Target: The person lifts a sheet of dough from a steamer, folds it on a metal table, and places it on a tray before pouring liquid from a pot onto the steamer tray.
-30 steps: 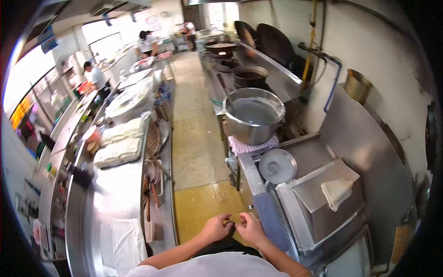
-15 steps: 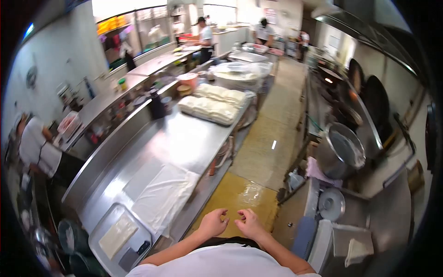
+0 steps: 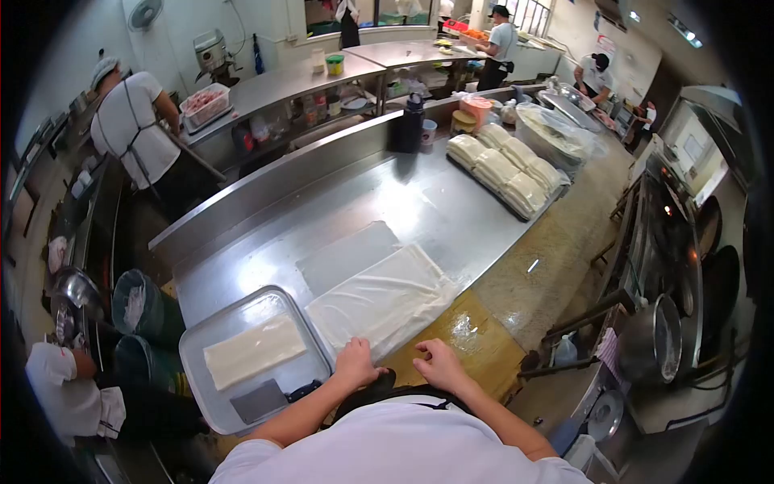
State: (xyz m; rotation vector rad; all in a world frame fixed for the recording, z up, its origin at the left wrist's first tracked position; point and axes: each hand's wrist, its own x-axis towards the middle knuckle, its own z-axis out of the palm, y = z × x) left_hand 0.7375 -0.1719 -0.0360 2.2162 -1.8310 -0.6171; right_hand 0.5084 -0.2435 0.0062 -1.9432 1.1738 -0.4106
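My left hand [image 3: 356, 363] is at the near edge of the steel table, by the lower edge of a white cloth or sheet [image 3: 383, 298]; its fingers are curled, and whether they touch the sheet is unclear. My right hand [image 3: 439, 363] hovers just right of it over the floor, fingers bent and apart, holding nothing. Left of the sheet lies a metal tray [image 3: 193, 355] with a flat pale slab [image 3: 254, 351] and a cleaver [image 3: 258, 401] whose dark handle points toward my left forearm.
A tray of folded pale slabs [image 3: 504, 169] stands farther along the table [image 3: 339, 194], near a dark bottle [image 3: 413, 121]. Green bins [image 3: 137, 310] are at left. A person [image 3: 137, 121] works at left, another sits lower left [image 3: 60, 379]. A large pot [image 3: 649, 339] is right.
The view has swung left, bringing the table and tray more fully into sight. My left hand is now close to the sheet's lower edge; my right hand stays bent and empty.
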